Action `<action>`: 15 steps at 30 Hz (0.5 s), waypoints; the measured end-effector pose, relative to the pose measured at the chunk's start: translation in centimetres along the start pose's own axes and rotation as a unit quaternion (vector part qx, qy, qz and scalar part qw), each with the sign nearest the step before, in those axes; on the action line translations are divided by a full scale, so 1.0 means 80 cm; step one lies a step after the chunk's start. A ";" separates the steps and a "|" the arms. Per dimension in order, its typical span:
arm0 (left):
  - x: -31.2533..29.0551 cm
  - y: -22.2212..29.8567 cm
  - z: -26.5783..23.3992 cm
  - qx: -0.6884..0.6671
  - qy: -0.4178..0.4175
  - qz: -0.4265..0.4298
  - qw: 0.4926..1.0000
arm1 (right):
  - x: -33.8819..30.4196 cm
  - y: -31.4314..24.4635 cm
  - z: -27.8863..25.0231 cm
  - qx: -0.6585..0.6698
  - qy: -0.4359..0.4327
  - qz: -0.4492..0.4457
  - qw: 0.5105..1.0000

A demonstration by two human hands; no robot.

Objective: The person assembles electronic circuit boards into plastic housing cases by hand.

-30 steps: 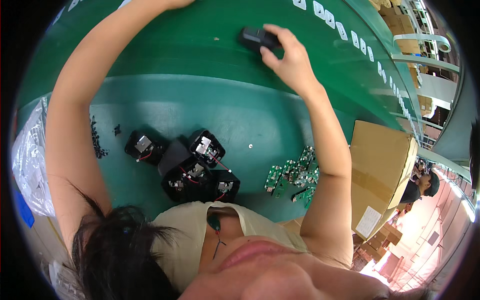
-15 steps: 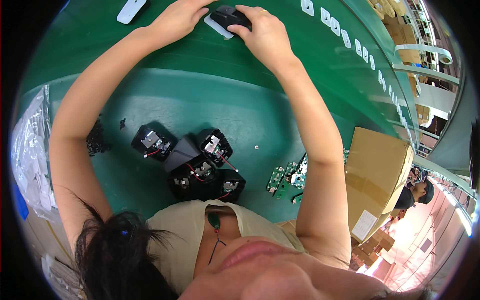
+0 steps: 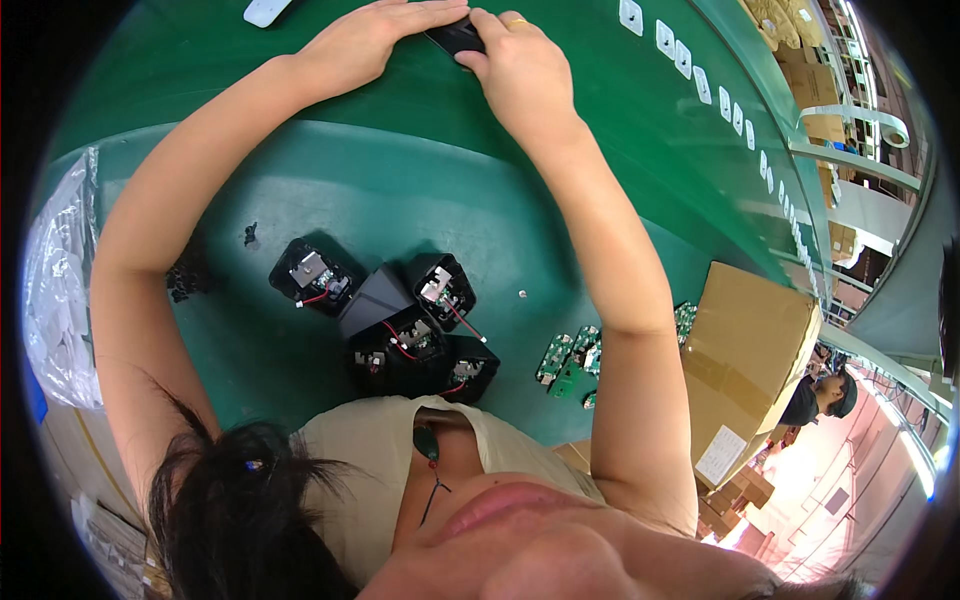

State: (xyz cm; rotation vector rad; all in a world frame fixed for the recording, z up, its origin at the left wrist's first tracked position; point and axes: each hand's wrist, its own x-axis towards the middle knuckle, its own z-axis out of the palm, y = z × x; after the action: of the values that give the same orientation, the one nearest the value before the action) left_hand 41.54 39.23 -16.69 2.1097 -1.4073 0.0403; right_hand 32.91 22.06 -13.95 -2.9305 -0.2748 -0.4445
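At the top edge of the head view, a black plastic housing point(image 3: 458, 38) is over the green belt, partly covered by both hands. My right hand point(image 3: 522, 68) grips its right side, thumb bent in below and fingers over the top. My left hand point(image 3: 372, 45) reaches in from the other side, fingers stretched out flat and their tips at the housing's upper edge. The underside of the housing is hidden. Nearer me, several open black housings point(image 3: 318, 272) with circuit boards and red wires sit on the green table point(image 3: 230, 365), around a closed dark grey one point(image 3: 376, 300).
A row of white plates point(image 3: 683, 58) runs along the belt's right side; another white plate point(image 3: 265, 10) is at upper left. Green circuit boards point(image 3: 568, 362) lie beside my right forearm, near a cardboard box point(image 3: 752, 350). A clear plastic bag point(image 3: 60, 290) is at left. A person point(image 3: 820, 398) is farther right.
My left hand has moved right, its fingers now reaching the black housing. The white plate seen under the housing is now out of sight. The view has shifted slightly.
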 end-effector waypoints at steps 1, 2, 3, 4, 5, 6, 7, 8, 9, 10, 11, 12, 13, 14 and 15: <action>-0.001 -0.001 0.000 -0.002 -0.001 0.001 1.000 | 0.002 -0.002 0.001 0.000 -0.001 0.002 1.000; -0.002 -0.002 -0.001 -0.001 -0.002 -0.007 1.000 | 0.005 -0.003 0.004 -0.015 -0.005 -0.004 1.000; -0.005 -0.002 -0.002 -0.001 -0.005 -0.013 1.000 | 0.006 -0.004 0.005 -0.029 -0.009 -0.009 0.999; -0.005 -0.005 -0.003 0.024 0.017 0.015 0.999 | 0.007 -0.003 0.005 -0.009 0.001 -0.006 1.000; -0.004 -0.005 -0.003 0.022 0.013 0.017 1.000 | 0.008 -0.001 0.004 -0.008 0.000 -0.002 1.000; -0.001 -0.004 -0.005 0.018 0.003 -0.008 1.000 | 0.011 0.001 0.003 0.017 -0.005 0.002 1.000; 0.002 -0.003 -0.007 0.014 -0.006 -0.034 0.999 | 0.015 0.004 0.002 0.042 -0.008 0.005 0.999; 0.004 -0.001 -0.005 0.049 0.033 0.019 0.998 | 0.020 0.008 0.000 0.043 -0.006 0.006 0.999; 0.007 0.000 -0.002 0.054 0.034 0.019 0.998 | 0.026 0.016 -0.004 0.098 -0.030 0.017 0.995; 0.010 0.001 0.006 0.067 0.059 0.004 0.996 | 0.033 0.025 -0.008 0.152 -0.055 0.028 0.987; 0.014 0.002 0.016 0.080 0.085 -0.011 0.993 | 0.043 0.034 -0.012 0.234 -0.097 0.083 0.964; 0.025 -0.001 0.031 0.124 0.109 -0.014 0.986 | 0.052 0.057 -0.005 0.311 -0.147 0.109 0.933; 0.037 0.005 0.030 0.125 0.114 -0.009 0.986 | 0.056 0.073 -0.001 0.383 -0.196 0.133 0.893; 0.049 0.011 0.029 0.133 0.088 -0.052 0.986 | 0.052 0.088 0.004 0.448 -0.176 0.189 0.856; 0.054 0.014 0.029 0.141 0.061 -0.099 0.983 | 0.049 0.089 -0.001 0.445 -0.174 0.190 0.858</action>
State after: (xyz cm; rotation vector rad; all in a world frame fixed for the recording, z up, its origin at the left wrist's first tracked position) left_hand 41.80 34.23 -16.58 2.4251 -1.1694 0.3019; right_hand 38.02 15.72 -13.64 -2.0346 0.0640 0.2397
